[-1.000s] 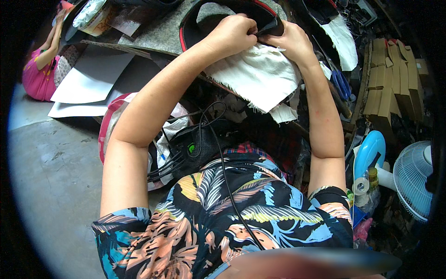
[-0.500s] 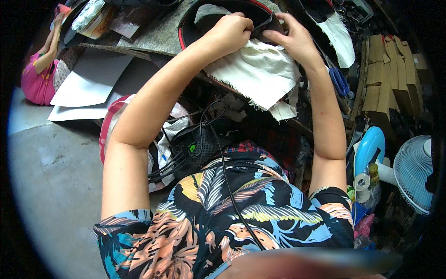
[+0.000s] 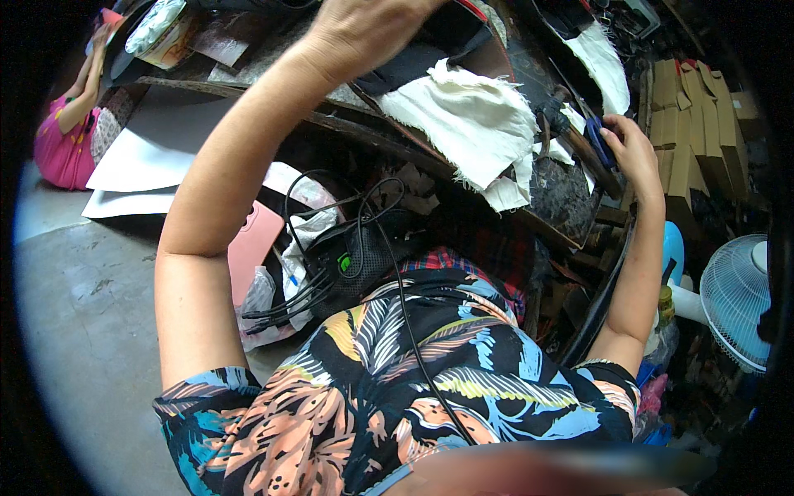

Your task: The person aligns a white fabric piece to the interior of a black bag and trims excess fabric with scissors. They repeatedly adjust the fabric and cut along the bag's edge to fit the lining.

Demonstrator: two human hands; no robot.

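At the top edge my left hand (image 3: 364,33) is over the black material with red edging (image 3: 442,54). Its fingers run out of the picture and are blurred, so their grip is hidden. A white frayed cloth (image 3: 463,124) hangs from that black piece over the front of the workbench. On the right, my right hand (image 3: 635,157) has its fingers closed at the blue handles of a pair of scissors (image 3: 597,140), which lie at the bench's right side.
A hammer-like tool with a wooden handle (image 3: 589,150) lies beside the scissors. Cardboard boxes (image 3: 686,132) stand at right, above a fan (image 3: 736,298). White sheets (image 3: 149,149) jut out at left. A cable (image 3: 401,306) runs down my front. Another person (image 3: 70,136) sits at far left.
My right hand has left the black piece and moved right to the scissors. My left hand has gone up and left. The white cloth lies more spread, and a pink phone-like case has come into sight.
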